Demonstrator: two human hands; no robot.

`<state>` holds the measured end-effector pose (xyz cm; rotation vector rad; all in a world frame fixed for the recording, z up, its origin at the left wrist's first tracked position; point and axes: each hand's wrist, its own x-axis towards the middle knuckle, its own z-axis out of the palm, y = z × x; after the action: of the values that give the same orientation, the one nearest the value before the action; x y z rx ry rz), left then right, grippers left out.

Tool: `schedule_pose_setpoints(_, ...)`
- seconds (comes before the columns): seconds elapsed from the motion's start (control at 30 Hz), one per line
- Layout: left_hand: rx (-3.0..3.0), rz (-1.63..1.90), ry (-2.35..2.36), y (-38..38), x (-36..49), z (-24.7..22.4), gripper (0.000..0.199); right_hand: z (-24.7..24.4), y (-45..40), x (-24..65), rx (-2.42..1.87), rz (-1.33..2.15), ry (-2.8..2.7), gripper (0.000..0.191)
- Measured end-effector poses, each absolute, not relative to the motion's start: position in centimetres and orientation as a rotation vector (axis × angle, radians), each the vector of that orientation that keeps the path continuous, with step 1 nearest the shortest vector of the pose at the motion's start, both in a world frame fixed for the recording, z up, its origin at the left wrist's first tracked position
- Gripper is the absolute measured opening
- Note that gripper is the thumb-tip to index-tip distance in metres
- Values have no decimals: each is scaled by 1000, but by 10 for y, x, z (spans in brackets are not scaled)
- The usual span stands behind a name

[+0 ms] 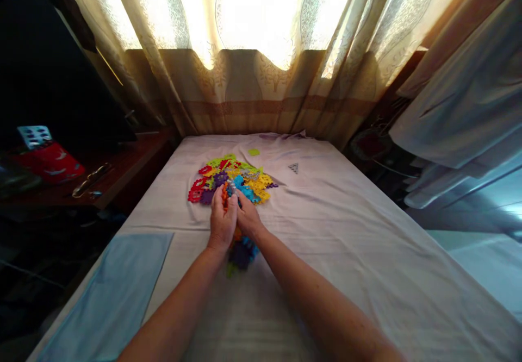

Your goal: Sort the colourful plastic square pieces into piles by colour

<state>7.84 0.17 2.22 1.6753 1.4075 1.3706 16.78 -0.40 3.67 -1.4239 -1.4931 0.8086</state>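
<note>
Both hands meet near the middle of the white-sheeted surface (326, 226). My left hand (222, 218) and my right hand (247, 215) are cupped around a cluster of small plastic pieces; orange and grey ones (225, 194) show between them. Just beyond lies a colourful pile of flat toothed pieces, with red (197, 189), yellow (263, 180), purple (220, 179) and blue ones. Below the wrists, a blurred bunch of dark purple, blue and green pieces (241, 254) is partly hidden by the forearms.
A lime piece (253, 151) and a grey triangular piece (293, 167) lie apart from the pile. Light blue cloth (122, 275) covers the left front. A dark wooden desk (138, 161) with a red pouch (53, 162) stands left. Curtains hang behind; clothes hang at right.
</note>
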Motion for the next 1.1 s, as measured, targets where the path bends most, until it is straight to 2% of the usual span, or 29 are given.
schedule_pose_setpoints(0.13, 1641, 1465, 1252, 30, 64, 60, 53, 64, 37, 183, -1256, 896, -1545, 38)
schedule_pose_setpoints(0.27, 1615, 1415, 1321, 58, 40, 68, 55, 74, 78, 222, -1417, 788, -1445, 47)
schedule_pose_setpoints(0.47, 2321, 796, 1442, 41, 28, 30, 63, 37, 89, 270, -1959, 415, -1530, 47)
schedule_pose_setpoints(0.57, 2644, 547, 1365, 31, 44, 23, 56, 14, 82, 270, -2080, 298, -1576, 44)
schedule_pose_setpoints(0.83, 2688, 313, 1591, 109, 68, 57, 51, -8, 68, 264, -1907, 188, -1658, 39)
schedule_pose_setpoints(1.1, 2406, 215, 1976, 193, 21, 64, 61, -2, 72, 265, -1712, 134, -1675, 33)
